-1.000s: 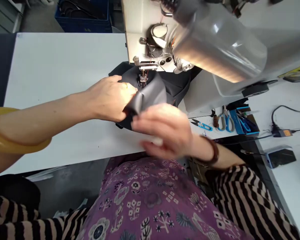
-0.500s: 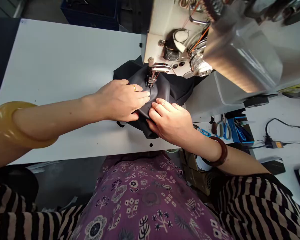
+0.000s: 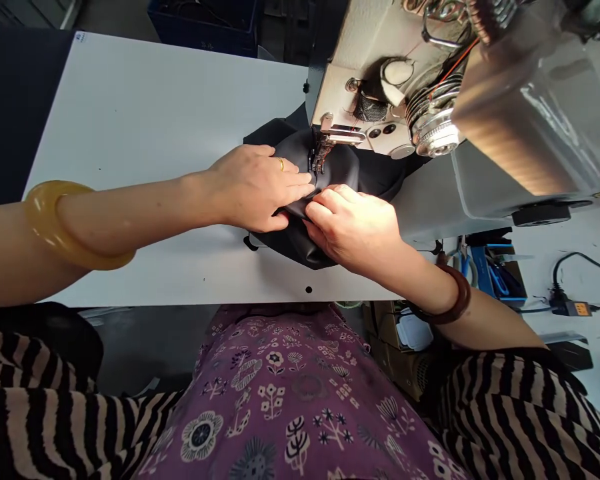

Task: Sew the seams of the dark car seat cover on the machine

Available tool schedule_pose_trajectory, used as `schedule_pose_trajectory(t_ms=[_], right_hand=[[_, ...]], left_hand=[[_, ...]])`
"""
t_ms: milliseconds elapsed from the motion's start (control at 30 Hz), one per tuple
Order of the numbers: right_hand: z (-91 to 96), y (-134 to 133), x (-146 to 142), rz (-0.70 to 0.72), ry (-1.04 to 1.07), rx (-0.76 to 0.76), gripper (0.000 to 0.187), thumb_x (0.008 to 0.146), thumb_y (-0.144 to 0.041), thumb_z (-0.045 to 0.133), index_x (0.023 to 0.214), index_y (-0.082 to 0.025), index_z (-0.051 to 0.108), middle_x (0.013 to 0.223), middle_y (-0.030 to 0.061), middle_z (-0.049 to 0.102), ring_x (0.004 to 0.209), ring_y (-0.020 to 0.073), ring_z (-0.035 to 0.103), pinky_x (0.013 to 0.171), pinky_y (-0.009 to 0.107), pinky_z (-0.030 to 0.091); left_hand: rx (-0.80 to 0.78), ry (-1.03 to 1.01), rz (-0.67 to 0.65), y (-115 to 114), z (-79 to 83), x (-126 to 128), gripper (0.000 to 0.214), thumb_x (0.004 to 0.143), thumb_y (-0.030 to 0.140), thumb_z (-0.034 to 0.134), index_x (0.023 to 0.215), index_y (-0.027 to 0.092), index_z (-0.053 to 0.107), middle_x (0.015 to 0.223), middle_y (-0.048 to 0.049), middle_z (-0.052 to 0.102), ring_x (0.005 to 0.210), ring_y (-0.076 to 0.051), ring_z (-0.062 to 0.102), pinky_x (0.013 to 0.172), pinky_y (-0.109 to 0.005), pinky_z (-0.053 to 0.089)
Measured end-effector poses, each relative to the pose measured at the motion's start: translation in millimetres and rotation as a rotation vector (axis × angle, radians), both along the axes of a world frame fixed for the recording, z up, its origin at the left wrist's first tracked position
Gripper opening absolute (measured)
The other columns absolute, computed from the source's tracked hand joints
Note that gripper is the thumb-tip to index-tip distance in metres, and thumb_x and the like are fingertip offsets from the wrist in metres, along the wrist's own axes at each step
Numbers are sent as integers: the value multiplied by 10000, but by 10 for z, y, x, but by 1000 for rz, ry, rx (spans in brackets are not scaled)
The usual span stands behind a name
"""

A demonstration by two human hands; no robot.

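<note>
Black smooth fabric (image 3: 300,241) lies bunched on the white table under the presser foot (image 3: 319,162) of a sewing machine (image 3: 340,87). My left hand (image 3: 260,187) rests flat on the fabric's left part, fingers stretched toward the foot and thumb apart. Close to its fingertips, my right hand (image 3: 357,227) has its fingers curled and closed on a fold of the fabric, just in front of the foot. The fabric between the right thumb and fingers is mostly hidden. Lamp light falls on the foot and the right hand.
The white table (image 3: 145,133) extends left, its front edge close to my purple flowered apron (image 3: 280,387). At the right are a blue box (image 3: 500,273) with tools and a black cable with a plug (image 3: 563,301). A dark blue crate (image 3: 205,27) stands beyond the table.
The camera view has shifted, so the machine and table appear further right. My right fingers have curled in more tightly on the fabric. My left hand stays flat beside the foot.
</note>
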State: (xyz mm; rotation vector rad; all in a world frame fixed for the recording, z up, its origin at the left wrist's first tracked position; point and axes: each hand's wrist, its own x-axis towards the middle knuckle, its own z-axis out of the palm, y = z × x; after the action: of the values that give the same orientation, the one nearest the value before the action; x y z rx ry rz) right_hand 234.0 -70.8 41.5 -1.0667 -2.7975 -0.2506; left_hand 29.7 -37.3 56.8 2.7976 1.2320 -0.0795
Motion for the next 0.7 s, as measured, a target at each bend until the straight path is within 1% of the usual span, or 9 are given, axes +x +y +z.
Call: schedule_pose_trajectory(t_ms=[100,300,367,467,533,600,633,667,700], right_hand=[[7,8,-4,2,6,7,346,1026,-279,340,883,-168,634,866,81,637,861,191,515,652,313,301],[-26,-20,-9,21,28,18,323,1019,-286,363,890,-172,637,857,82,640,867,190,526,639,305,323],[-41,-13,-33,11,41,4,333,1015,-290,361,889,-167,644,865,89,652,881,192,542,637,301,343],[-36,11,-30,3,99,-46,389,1020,-316,326,922,-153,665,924,109,684,922,204,582,687,311,416],[-25,-13,51,54,219,-69,392,1016,-343,339,1020,-148,679,1069,131,699,1040,224,603,813,346,478],[-54,-134,204,124,435,-95,336,995,-332,396,1078,-177,682,1151,126,696,1120,231,607,927,385,492],[-101,-240,291,148,576,-121,294,978,-313,426,1051,-199,686,1109,113,709,1077,221,628,915,385,505],[-176,-372,371,150,713,-186,250,960,-289,450,987,-220,689,1015,94,720,985,205,649,866,374,521],[-280,-522,430,134,852,-281,221,945,-278,470,894,-229,679,877,70,709,839,183,647,765,345,527]], left_hand=[[20,53,-76,7,-16,-11,562,795,319,522,1344,241,609,1375,-55,636,1301,-285,562,1082,-420,401],[11,20,-50,13,-36,-28,589,778,313,519,1361,307,595,1352,-1,654,1345,-267,534,1108,-412,386],[20,21,-59,5,-44,-36,592,786,316,508,1371,287,588,1374,-11,640,1352,-266,529,1115,-413,382],[44,26,-85,-8,-43,-47,609,809,310,475,1401,198,561,1427,-66,598,1355,-271,526,1127,-423,376],[33,19,-84,-8,-24,-49,609,803,312,476,1389,171,568,1436,-82,588,1353,-277,527,1132,-421,374],[-6,14,-83,5,8,-42,591,781,314,491,1355,214,595,1424,-50,599,1348,-273,530,1135,-415,373],[-26,15,-87,15,27,-33,581,769,310,494,1335,248,605,1405,-24,612,1338,-267,537,1135,-412,373],[-44,21,-98,24,46,-21,572,762,302,490,1321,276,609,1379,-3,628,1323,-258,548,1135,-410,373],[-59,30,-111,32,63,-4,569,755,291,483,1308,292,612,1341,9,649,1296,-251,567,1131,-409,377]])
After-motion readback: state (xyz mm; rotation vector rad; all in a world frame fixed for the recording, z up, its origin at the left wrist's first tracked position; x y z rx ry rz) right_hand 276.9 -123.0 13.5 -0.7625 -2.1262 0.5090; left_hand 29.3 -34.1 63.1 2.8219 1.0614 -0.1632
